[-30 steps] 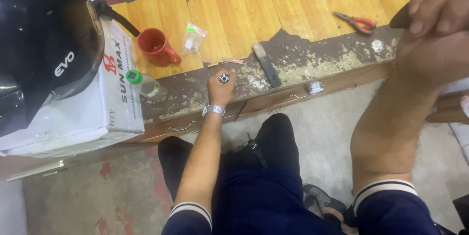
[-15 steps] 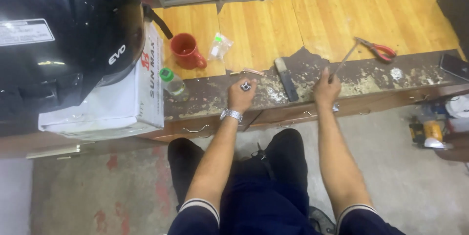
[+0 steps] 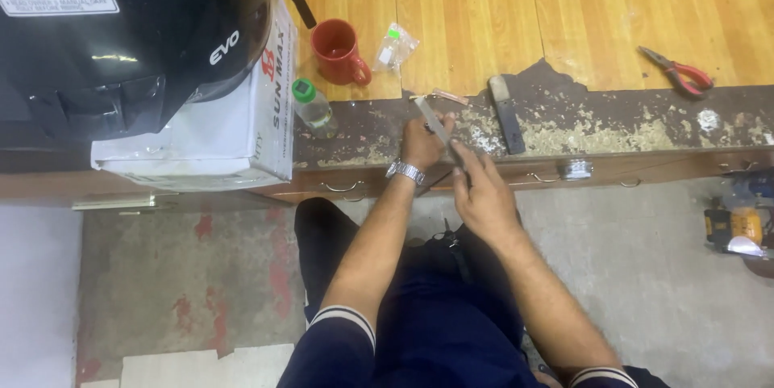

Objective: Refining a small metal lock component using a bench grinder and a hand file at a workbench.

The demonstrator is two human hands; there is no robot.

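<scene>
My left hand (image 3: 419,142) rests on the worn front edge of the wooden workbench (image 3: 613,25), its fingers closed around a small metal piece that they mostly hide. A watch sits on that wrist. My right hand (image 3: 484,194) is just below and to the right, gripping a thin flat metal file (image 3: 435,123). The file slants up across my left fingers. A small copper-coloured strip (image 3: 445,98) lies on the bench just above both hands.
A red mug (image 3: 337,51), a small plastic bag (image 3: 395,45) and a green-capped bottle (image 3: 310,106) stand left of my hands. A dark flat bar (image 3: 506,114) and red pliers (image 3: 677,73) lie to the right. A black helmet (image 3: 121,33) sits on a white box (image 3: 218,146). A yellow power tool (image 3: 738,227) lies on the floor.
My right hand came down from near the camera, reached the bench with the thin tool, then moved left to meet my left hand. My left hand stayed at the bench edge.
</scene>
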